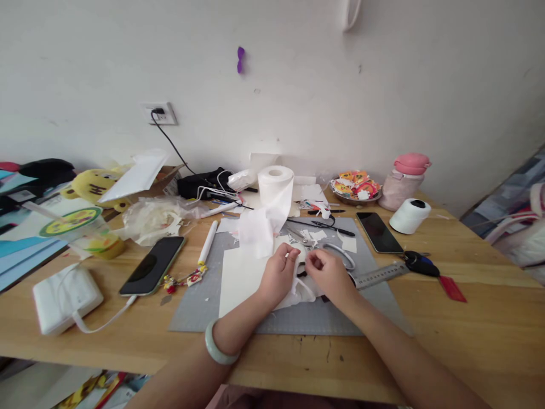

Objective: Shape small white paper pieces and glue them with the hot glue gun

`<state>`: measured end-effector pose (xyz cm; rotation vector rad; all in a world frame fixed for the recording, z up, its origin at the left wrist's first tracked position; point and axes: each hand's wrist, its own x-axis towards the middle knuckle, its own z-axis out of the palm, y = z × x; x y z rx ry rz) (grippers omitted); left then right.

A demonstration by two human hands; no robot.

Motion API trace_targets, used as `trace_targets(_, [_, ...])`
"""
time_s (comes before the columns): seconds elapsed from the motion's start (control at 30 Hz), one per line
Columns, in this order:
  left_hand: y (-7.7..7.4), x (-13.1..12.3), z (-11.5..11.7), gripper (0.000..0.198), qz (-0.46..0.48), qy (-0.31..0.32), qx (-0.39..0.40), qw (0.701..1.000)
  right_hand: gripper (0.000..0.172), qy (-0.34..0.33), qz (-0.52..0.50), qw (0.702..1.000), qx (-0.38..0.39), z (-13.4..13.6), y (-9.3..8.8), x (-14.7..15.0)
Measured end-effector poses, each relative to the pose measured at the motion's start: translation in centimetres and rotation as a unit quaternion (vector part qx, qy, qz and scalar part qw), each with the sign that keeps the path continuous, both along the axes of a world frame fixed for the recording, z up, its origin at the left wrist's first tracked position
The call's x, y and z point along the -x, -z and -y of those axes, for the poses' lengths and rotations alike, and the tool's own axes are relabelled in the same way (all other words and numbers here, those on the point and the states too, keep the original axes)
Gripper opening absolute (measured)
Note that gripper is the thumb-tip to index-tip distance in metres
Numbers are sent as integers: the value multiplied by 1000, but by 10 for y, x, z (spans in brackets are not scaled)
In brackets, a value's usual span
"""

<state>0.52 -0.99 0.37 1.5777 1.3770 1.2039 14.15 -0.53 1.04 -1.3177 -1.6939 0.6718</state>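
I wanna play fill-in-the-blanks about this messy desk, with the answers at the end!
1. The bare left hand and bare right hand are above the flat ____ cutting mat.
2. The pale green ring-shaped bangle circles the person's ____ arm.
3. The translucent plastic bottle has a lid coloured ____.
4. The white cone-shaped thread spool is on the picture's ____ side.

Missing words: grey; left; pink; right.

Cutting mat [200,304]: lies on table [489,341]. On mat: paper sheet [236,284]; ruler [381,276], crossing its right edge. Above mat: left hand [279,272], right hand [330,275]. Left of mat: phone [152,266], power bank [67,298]. Right of mat: second phone [378,233], thread cone [409,217]. Behind mat: paper roll [275,184].
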Motion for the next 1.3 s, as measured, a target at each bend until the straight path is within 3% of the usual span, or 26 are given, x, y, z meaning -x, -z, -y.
trace_targets(0.1, [1, 1, 0, 23, 2, -4, 1, 1000, 7, 2, -14, 1000, 21, -2, -1, -6])
trace_targets(0.3, [0, 1, 0, 23, -1, 14, 8, 1000, 17, -78, -56, 990, 101, 9, -2, 6])
trace_targets(0.67, [-2, 2, 1, 22, -9, 11, -10, 1000, 8, -10, -31, 997, 67, -2, -3, -7])
trace_targets(0.9, [-2, 0, 4, 23, -7, 47, -5, 999, 14, -80, -41, 990, 104, 9, -6, 4])
trace_targets(1.13, [-2, 1, 5, 23, -15, 33, -12, 999, 12, -24, -42, 995, 88, -5, -3, -8])
trace_targets(1.3, [0, 0, 4, 23, -9, 46, -12, 999, 15, -78, -52, 989, 115, -2, -2, -7])
